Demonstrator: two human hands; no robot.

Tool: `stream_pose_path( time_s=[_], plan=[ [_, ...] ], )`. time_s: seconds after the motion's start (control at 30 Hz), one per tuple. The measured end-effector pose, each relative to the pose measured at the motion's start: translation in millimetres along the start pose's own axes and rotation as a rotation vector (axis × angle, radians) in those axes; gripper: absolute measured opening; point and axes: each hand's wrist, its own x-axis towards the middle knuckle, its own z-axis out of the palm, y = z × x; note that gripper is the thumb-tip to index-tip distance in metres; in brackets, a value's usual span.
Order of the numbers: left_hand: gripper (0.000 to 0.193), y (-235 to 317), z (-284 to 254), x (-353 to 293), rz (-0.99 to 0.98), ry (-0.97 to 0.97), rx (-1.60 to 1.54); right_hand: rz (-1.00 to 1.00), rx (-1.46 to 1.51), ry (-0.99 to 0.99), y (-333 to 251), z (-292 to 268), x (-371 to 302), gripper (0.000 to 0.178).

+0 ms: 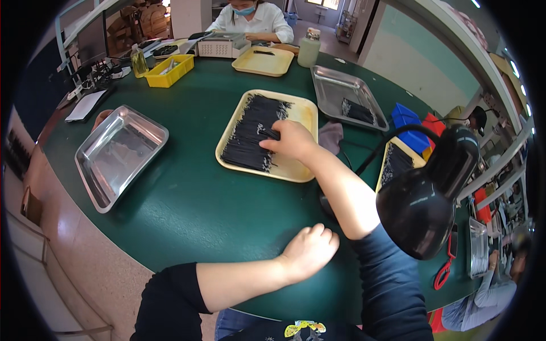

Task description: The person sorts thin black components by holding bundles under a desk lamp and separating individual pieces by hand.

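A cream tray (307,116) lies in the middle of the green table, filled with rows of short black wires (250,136) that have pale ends. Over its right side reaches my right hand (290,139), with thumb and fingers closed round a small bundle of these wires. Pale wire ends show just beside the fingertips. Closer to me, my left hand (310,253) rests on the table as a loose fist, and nothing sticks out of it. Its palm side is hidden.
A steel tray (122,153) stands left; another steel tray (341,91) at back right holds some wires. A black desk lamp (426,193) leans in beside my right forearm. A yellow bin (170,71), a bottle (309,48) and a seated person (256,23) are across the table.
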Motion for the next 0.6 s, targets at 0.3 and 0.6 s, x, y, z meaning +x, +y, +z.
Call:
stream_pose_path(
  time_s=[0.3, 0.6],
  plan=[
    [0.007, -1, 1, -1, -0.009, 0.003, 0.010, -0.078, -0.241, 0.050, -9, 18, 43, 0.042],
    [0.004, -1, -10, 11, 0.009, -0.047, 0.104, -0.169, 0.110, 0.392, 15, -21, -122, 0.027]
  ],
)
